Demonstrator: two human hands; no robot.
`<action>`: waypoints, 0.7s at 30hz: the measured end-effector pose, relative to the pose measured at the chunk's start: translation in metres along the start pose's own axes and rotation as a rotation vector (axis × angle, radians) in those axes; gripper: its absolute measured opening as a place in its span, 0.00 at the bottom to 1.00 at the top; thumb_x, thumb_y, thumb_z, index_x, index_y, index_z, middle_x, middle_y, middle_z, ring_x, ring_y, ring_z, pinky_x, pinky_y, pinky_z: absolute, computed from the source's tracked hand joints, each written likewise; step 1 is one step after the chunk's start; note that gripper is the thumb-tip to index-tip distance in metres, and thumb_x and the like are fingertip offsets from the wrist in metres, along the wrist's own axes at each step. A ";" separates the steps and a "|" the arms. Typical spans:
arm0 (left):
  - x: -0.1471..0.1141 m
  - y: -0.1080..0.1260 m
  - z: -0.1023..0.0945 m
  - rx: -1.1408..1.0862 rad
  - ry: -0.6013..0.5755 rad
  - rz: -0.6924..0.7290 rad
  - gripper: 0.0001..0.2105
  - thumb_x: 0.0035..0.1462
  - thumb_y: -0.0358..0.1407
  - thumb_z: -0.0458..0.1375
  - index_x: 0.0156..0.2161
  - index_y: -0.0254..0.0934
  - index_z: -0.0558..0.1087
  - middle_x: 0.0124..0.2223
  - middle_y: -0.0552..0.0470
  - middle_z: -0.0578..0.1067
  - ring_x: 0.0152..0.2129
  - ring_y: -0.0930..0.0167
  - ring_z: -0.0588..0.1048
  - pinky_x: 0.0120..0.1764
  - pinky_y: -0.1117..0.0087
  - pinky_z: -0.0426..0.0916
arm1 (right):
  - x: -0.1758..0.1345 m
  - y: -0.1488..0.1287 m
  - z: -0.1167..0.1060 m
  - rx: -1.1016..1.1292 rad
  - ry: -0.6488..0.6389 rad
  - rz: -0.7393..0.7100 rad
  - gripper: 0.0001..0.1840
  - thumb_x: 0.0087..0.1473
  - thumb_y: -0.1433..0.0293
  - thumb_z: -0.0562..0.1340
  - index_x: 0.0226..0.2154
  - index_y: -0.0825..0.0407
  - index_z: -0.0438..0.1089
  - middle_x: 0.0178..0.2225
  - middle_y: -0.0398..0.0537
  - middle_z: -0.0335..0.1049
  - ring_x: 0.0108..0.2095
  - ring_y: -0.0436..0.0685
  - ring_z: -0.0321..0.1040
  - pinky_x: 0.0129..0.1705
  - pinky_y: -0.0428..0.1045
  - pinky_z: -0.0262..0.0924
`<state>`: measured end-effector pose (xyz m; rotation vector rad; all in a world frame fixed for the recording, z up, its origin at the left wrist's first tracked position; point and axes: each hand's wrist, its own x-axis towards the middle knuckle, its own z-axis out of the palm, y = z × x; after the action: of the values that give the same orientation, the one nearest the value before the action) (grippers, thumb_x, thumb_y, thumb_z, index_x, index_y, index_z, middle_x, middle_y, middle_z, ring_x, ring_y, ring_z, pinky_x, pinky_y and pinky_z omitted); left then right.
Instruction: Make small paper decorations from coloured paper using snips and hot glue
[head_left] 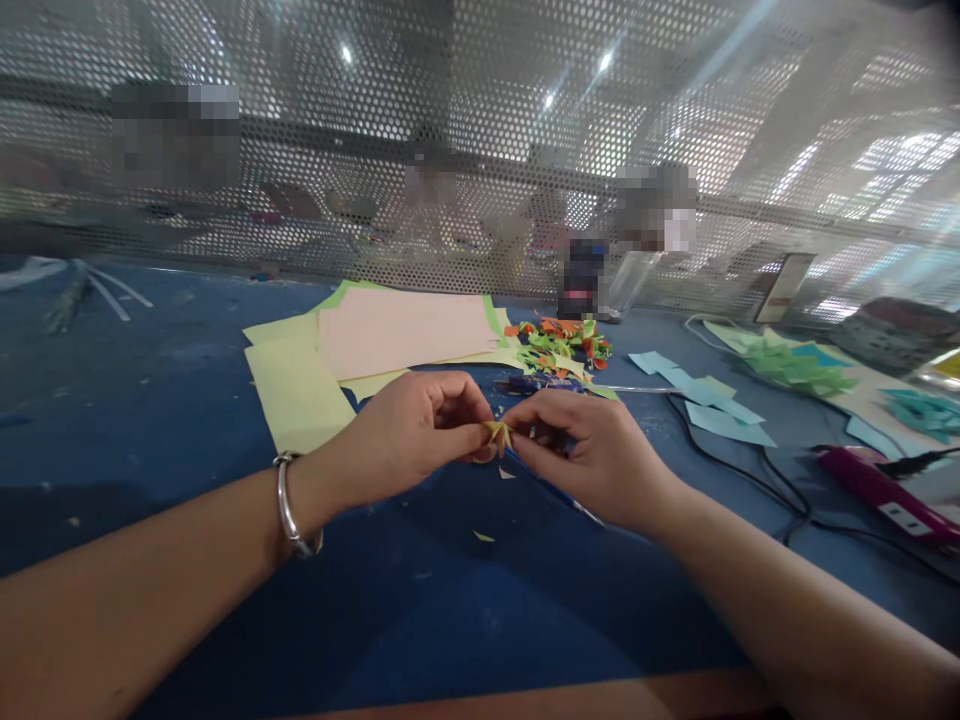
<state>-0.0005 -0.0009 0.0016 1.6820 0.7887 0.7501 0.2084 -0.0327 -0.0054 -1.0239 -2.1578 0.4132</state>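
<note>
Both my hands meet above the blue table (187,420), pinching one small folded yellow paper piece (497,432) between them. My left hand (412,430), with a silver bangle on its wrist, grips the piece from the left with thumb and fingers closed. My right hand (585,450) holds its right side with the fingertips. Tiny yellow paper scraps (484,537) lie on the table just below the hands.
Yellow, pink and green paper sheets (375,340) lie behind my hands. A heap of small green and orange folded pieces (562,345) sits beyond. Light blue paper pieces (712,405), a black cable (750,470) and a magenta tool (877,490) lie right. A perforated metal screen (480,130) closes the back.
</note>
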 end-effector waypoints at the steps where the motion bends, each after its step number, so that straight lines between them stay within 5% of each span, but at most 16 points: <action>1: 0.000 0.000 0.000 -0.014 -0.001 -0.009 0.06 0.56 0.34 0.64 0.36 0.35 0.72 0.34 0.49 0.81 0.33 0.69 0.80 0.39 0.67 0.74 | 0.000 0.000 0.000 0.003 0.000 0.001 0.08 0.57 0.76 0.60 0.35 0.52 0.75 0.30 0.42 0.73 0.27 0.47 0.65 0.29 0.44 0.59; 10: -0.001 0.004 -0.007 -0.214 -0.006 -0.169 0.06 0.55 0.32 0.65 0.36 0.34 0.72 0.34 0.48 0.81 0.33 0.69 0.81 0.38 0.69 0.73 | -0.001 0.000 0.000 0.019 -0.021 -0.022 0.08 0.57 0.76 0.60 0.35 0.51 0.76 0.30 0.42 0.74 0.27 0.48 0.65 0.30 0.44 0.60; 21: -0.001 0.007 -0.015 -0.088 -0.270 -0.239 0.04 0.54 0.29 0.62 0.37 0.35 0.72 0.34 0.51 0.79 0.29 0.73 0.77 0.35 0.71 0.70 | -0.005 -0.005 0.003 0.052 -0.151 -0.069 0.08 0.56 0.77 0.61 0.38 0.52 0.74 0.31 0.42 0.73 0.25 0.46 0.64 0.29 0.42 0.59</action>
<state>-0.0125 0.0057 0.0117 1.5367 0.7378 0.3774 0.2060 -0.0397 -0.0068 -0.9122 -2.2967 0.5263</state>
